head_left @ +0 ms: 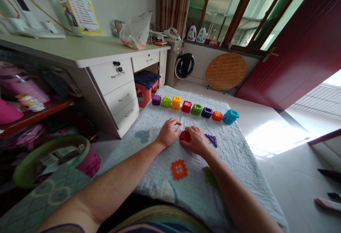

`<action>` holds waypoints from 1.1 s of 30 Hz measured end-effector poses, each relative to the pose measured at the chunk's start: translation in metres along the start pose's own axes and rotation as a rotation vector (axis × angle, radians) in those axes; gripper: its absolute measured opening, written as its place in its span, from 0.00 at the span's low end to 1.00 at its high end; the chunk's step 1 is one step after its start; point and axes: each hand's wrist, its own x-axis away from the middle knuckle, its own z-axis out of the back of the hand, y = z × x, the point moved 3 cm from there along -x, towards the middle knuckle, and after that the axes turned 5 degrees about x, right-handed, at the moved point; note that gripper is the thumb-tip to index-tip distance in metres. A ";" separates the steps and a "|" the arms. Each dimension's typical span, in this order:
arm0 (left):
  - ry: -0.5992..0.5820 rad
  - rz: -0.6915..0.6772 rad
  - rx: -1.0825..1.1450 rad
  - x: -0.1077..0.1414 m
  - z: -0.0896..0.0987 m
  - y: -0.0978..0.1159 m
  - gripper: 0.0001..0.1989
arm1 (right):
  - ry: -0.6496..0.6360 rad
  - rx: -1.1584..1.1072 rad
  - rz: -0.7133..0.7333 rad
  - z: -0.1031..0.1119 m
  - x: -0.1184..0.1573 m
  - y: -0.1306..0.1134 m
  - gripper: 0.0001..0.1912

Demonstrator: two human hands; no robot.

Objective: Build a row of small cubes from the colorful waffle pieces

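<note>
On the cloth-covered table, my right hand (196,140) has its fingers around a red interlocking block (185,136), which it partly hides. My left hand (168,133) is just left of the block, thumb and fingers apart, with nothing in it. A purple triangular lattice piece (211,140) lies right of my right hand. Nearer to me lie an orange square piece with a window pattern (179,169) and a green piece (210,177), partly covered by my right forearm. Several coloured blocks stand in a row beyond my hands, from a purple cube (156,99) to a blue block (231,116).
A white desk with drawers (112,76) stands at the left, a pink stool (145,92) under it. A green-and-pink basket (90,158) is at lower left. A washing machine (174,62) and a round wooden tabletop (226,71) are at the back, a red door (287,44) at the right.
</note>
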 end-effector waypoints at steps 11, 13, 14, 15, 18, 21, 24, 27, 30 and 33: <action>-0.057 0.019 -0.133 0.002 -0.005 -0.006 0.11 | 0.014 -0.067 -0.017 0.000 -0.001 -0.001 0.22; -0.086 0.023 -0.170 0.003 -0.007 -0.008 0.12 | 0.024 -0.089 -0.010 0.000 -0.001 -0.001 0.21; -0.098 0.024 -0.182 0.003 -0.008 -0.009 0.12 | 0.030 -0.105 -0.007 0.000 -0.001 0.000 0.21; -0.108 0.023 -0.190 0.004 -0.009 -0.010 0.13 | 0.038 -0.125 -0.007 -0.001 -0.001 0.002 0.22; -0.119 0.021 -0.200 0.004 -0.010 -0.011 0.13 | 0.051 -0.197 -0.022 -0.002 0.000 0.009 0.23; -0.135 0.022 -0.205 0.004 -0.011 -0.011 0.12 | 0.047 -0.246 -0.027 -0.004 0.000 0.015 0.24; -0.149 0.023 -0.210 0.004 -0.011 -0.009 0.13 | 0.056 -0.252 -0.008 -0.005 0.001 0.016 0.24; -0.151 0.022 -0.211 0.004 -0.011 -0.008 0.13 | 0.075 -0.289 -0.001 -0.004 0.002 0.017 0.24; -0.155 0.020 -0.206 0.004 -0.010 -0.008 0.13 | 0.088 -0.350 -0.015 -0.003 0.003 0.020 0.22; -0.158 0.019 -0.203 0.004 -0.011 -0.009 0.13 | 0.084 -0.377 -0.025 -0.002 0.004 0.023 0.23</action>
